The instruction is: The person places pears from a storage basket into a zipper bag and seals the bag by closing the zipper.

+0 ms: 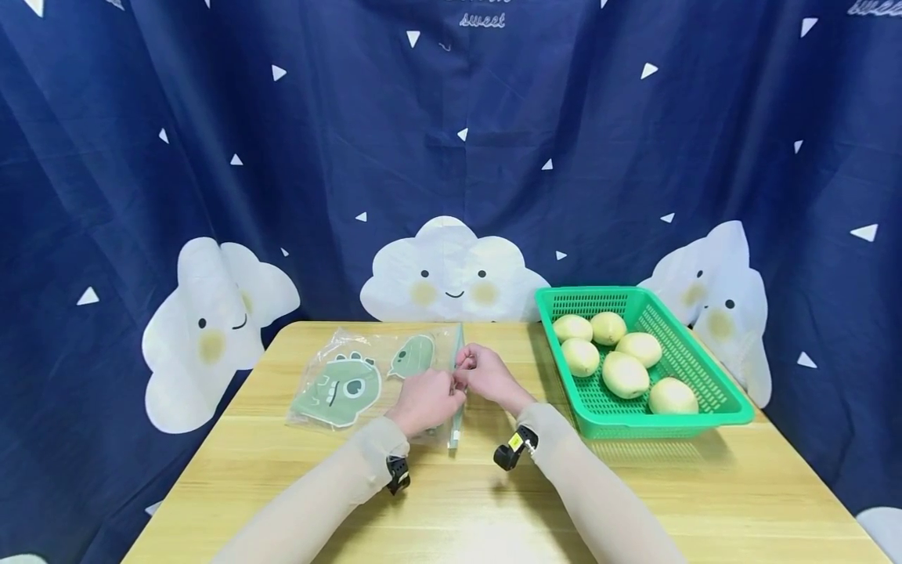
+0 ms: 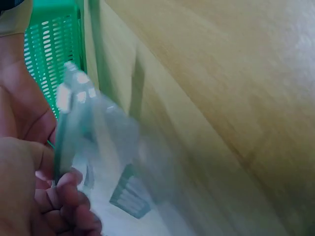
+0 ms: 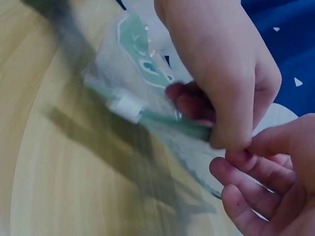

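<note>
A clear plastic zip bag (image 1: 345, 392) with a green cartoon monster print lies at the table's middle left, its green zip strip toward the right. My left hand (image 1: 426, 401) pinches that strip between thumb and curled fingers, as the left wrist view also shows. Right beside it, my right hand (image 1: 491, 377) pinches the same edge, its fingertips meeting the left hand's. In the right wrist view the white slider (image 3: 127, 107) sits near one end of the strip, away from both hands. That end of the bag is raised off the table.
A green plastic basket (image 1: 665, 421) stands right of my hands, holding several pale yellow, oval fruits or vegetables (image 1: 625, 374). The wooden table (image 1: 451, 509) ends at a dark blue curtain (image 1: 451, 172) with white clouds. Each wrist wears a black camera strap (image 1: 398, 474).
</note>
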The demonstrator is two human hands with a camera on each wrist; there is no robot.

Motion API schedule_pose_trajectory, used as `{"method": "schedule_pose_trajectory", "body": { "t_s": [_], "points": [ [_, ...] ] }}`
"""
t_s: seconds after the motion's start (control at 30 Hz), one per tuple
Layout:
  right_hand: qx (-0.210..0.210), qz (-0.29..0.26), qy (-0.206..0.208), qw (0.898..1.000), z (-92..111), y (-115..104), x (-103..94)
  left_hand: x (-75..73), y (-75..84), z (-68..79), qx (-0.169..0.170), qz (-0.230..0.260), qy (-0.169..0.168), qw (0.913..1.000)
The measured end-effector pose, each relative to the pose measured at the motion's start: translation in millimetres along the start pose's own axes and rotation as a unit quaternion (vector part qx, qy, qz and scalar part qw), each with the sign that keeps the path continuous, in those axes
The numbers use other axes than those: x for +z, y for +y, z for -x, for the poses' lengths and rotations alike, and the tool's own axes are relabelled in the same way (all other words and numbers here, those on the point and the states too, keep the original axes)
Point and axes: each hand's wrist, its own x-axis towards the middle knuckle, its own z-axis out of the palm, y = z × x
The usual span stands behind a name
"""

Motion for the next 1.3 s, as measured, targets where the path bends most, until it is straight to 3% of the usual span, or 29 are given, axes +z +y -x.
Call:
{"method": "schedule_pose_trajectory", "body": {
  "t_s": [0.17, 0.3, 0.4, 0.5, 0.7, 0.8, 1.03, 1.2, 1.3],
  "points": [
    [-0.025, -0.005, -0.011, 1.0, 2, 6, -2.0, -1.8, -0.8, 1.9, -0.011, 0.006, 0.034, 0.9994],
    [-0.076, 0.077, -0.028, 0.994, 3, 12, -4.1, -6.3, 2.2, 2.1, -0.004, 0.001, 0.055, 0.9985],
    [-0.114, 0.155, -0.053, 0.98, 4, 12, -2.8, -11.2, 3.1, 2.5, 0.013, -0.011, 0.068, 0.9975],
    [-0.148, 0.226, -0.069, 0.96, 4, 9, -0.7, -15.3, 3.5, 2.8, 0.023, -0.034, 0.09, 0.9951],
    [-0.241, 0.37, -0.039, 0.896, 7, 9, 4.9, -22.0, 4.6, 4.8, 0.026, -0.066, 0.115, 0.9908],
    [-0.267, 0.393, -0.029, 0.879, 8, 10, 7.2, -23.5, 5.0, 6.6, 0.029, -0.071, 0.121, 0.9897],
    [-0.291, 0.386, -0.065, 0.873, 8, 12, 13.2, -21.1, 3.5, 8.4, 0.047, -0.054, 0.178, 0.9815],
    [-0.251, 0.425, -0.096, 0.865, 10, 14, 22.2, -23.0, 4.3, 8.8, 0.063, -0.06, 0.205, 0.975],
    [-0.213, 0.426, -0.119, 0.871, 12, 13, 26.3, -25.4, 4.4, 9.5, 0.071, -0.07, 0.218, 0.9709]
  ]
}}
